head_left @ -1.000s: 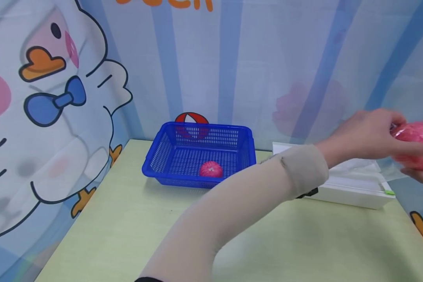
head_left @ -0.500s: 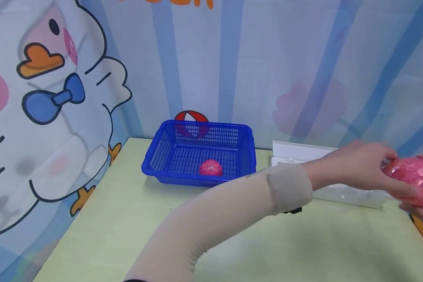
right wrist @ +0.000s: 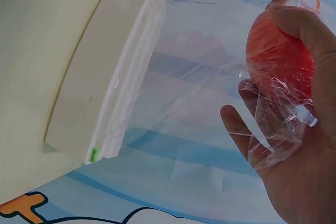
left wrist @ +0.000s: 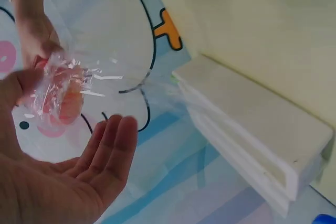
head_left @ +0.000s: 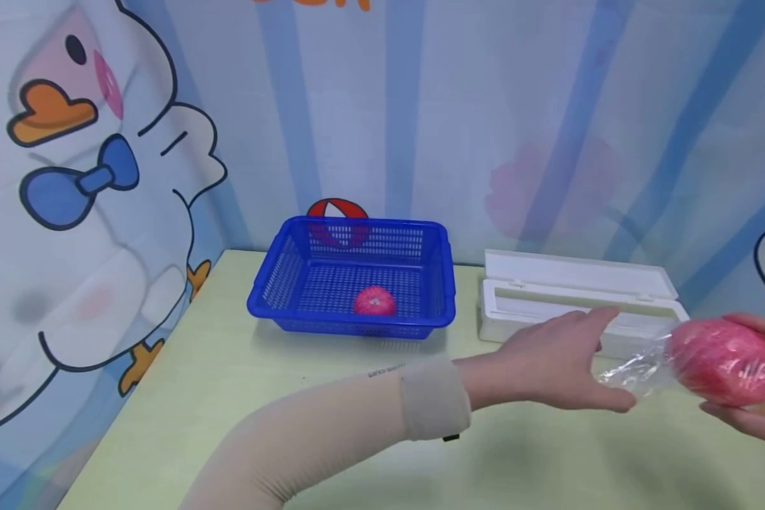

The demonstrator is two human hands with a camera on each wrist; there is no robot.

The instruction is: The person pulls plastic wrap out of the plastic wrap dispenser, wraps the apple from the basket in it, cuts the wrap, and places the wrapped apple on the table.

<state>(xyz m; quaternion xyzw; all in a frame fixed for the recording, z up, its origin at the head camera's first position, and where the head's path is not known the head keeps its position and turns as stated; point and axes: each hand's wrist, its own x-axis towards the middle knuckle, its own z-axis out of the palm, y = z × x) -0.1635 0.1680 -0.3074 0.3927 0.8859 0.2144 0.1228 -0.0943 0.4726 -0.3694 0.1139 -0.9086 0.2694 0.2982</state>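
Observation:
A wrapped apple [head_left: 727,361], pinkish red under shiny cling film, is at the right of the head view. My right hand [right wrist: 307,182] holds it, thumb on one side and fingers curved round the other. Loose film [head_left: 640,368] trails from the apple towards my left hand [head_left: 548,365], whose thumb and fingers are spread apart beside that tail. The left wrist view shows the left fingers extended, the thumb overlapping the film. Behind the left hand stands a white cling film dispenser [head_left: 497,329], its lid [head_left: 580,273] raised.
A blue plastic basket [head_left: 350,324] stands at the back middle of the pale table [head_left: 197,397], with another apple [head_left: 375,302] inside. A cartoon-printed cloth [head_left: 459,127] hangs close behind and along the left side.
My left hand has left the apple and moved left and down, its fingers spreading. The wrapped apple has come down and further into view in my right hand, its film tail now showing.

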